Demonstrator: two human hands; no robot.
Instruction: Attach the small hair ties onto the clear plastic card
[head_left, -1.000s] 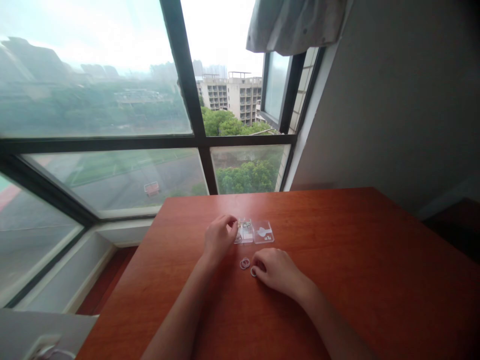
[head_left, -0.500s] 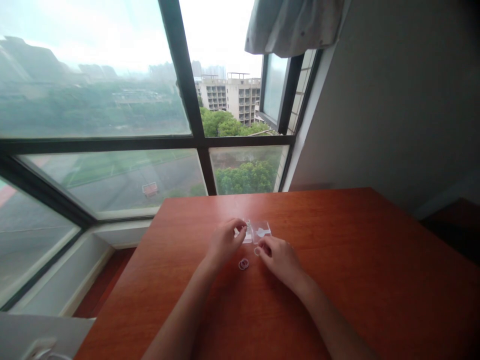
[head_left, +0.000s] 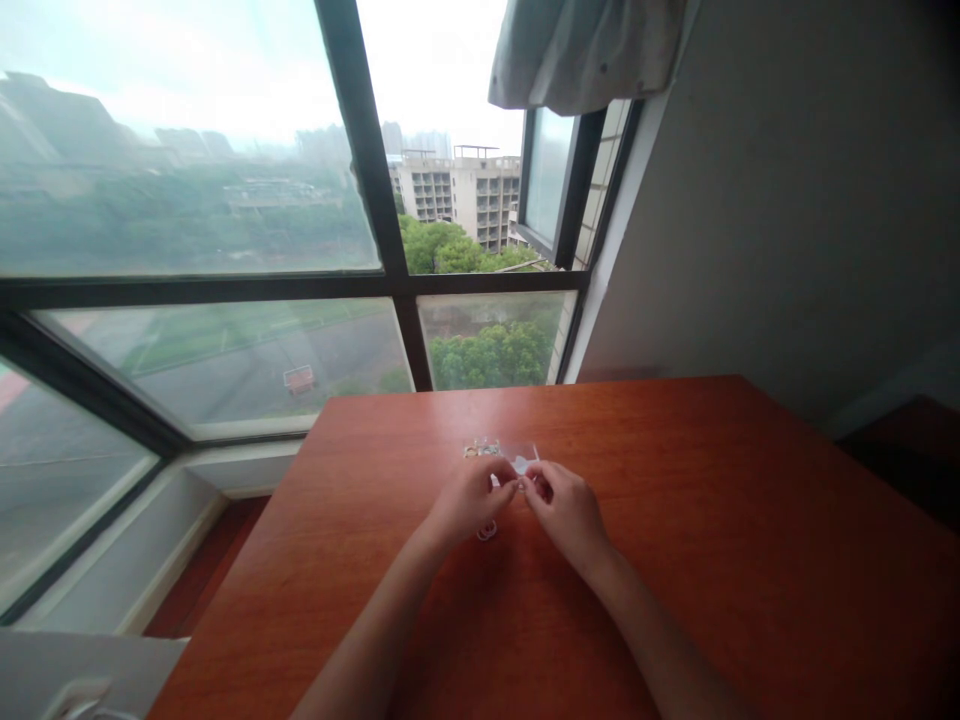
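My left hand (head_left: 469, 500) and my right hand (head_left: 566, 510) meet fingertip to fingertip over the reddish wooden table (head_left: 675, 560), both pinched closed on something tiny that I cannot make out. Just beyond the fingers lies a small clear plastic box (head_left: 506, 455), open, with little pale parts inside; my hands hide its near edge. A small pale ring (head_left: 487, 531) peeks out on the table under my left hand.
The table's far edge meets a large window with dark frames (head_left: 397, 285). A grey wall (head_left: 787, 220) rises on the right. A curtain (head_left: 585, 50) hangs at the top. A white object (head_left: 75, 695) sits at the lower left corner.
My right hand came up from beside the rings toward the box. My left hand drew back from the box to meet it, and both now pinch together.
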